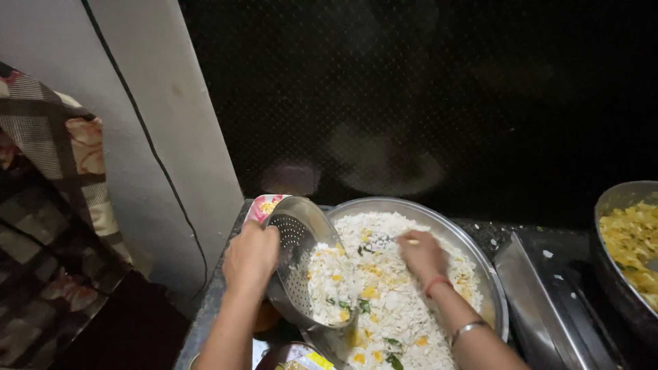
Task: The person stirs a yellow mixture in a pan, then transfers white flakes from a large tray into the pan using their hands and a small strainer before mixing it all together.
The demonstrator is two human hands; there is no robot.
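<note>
At the six o'clock edge of the frame, over a dark counter (510,236), the left hand (251,257) is clamped round the rim of a perforated steel colander (301,260), tilted on its side with flaked rice spilling out. That colander sits at nine o'clock of the wide steel bowl (439,223). The right hand (421,253) lies palm down at the bowl's centre, fingers bent into the flaked rice mix (397,308). At three o'clock, a pan of yellow food (634,240).
</note>
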